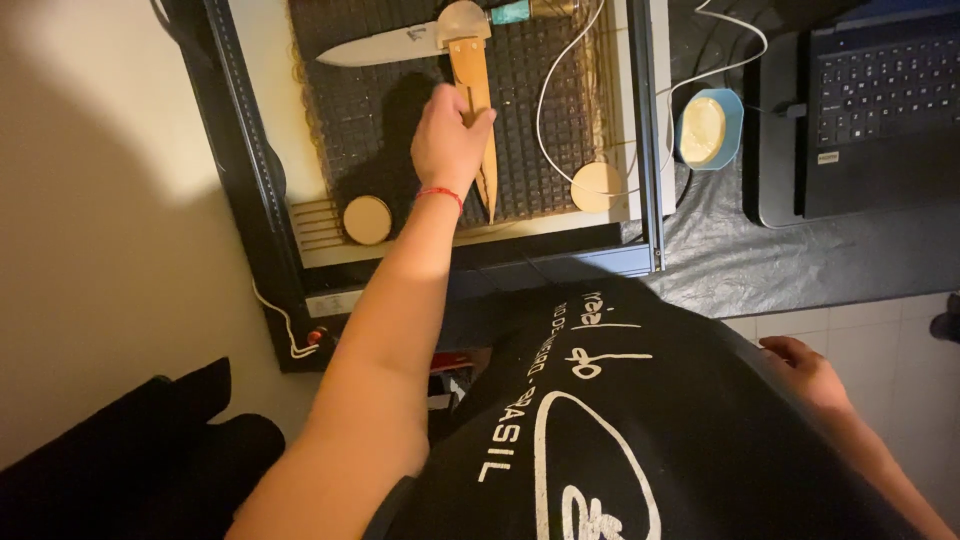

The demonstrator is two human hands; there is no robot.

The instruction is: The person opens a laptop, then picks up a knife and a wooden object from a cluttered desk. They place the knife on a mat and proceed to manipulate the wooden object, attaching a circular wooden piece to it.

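My left hand (450, 140) reaches over the dark grid bed (545, 110) of a framed machine and pinches a long, tapered wooden piece (482, 80) that lies lengthwise on the grid. Just beyond the wood's far end lies a kitchen knife (385, 45), its steel blade pointing left and its teal handle (510, 12) to the right. A round wooden disc (462, 20) sits where the knife and wood meet. My right hand (805, 370) hangs by my hip at the lower right, fingers loosely curled and holding nothing.
Two more wooden discs (367, 219) (597, 186) rest at the bed's near edge, and a white cable (560, 70) loops over the grid. A blue dish (708, 130) and a laptop (870, 100) sit on black sheeting (740, 260) at right. Dark fabric (150, 450) lies lower left.
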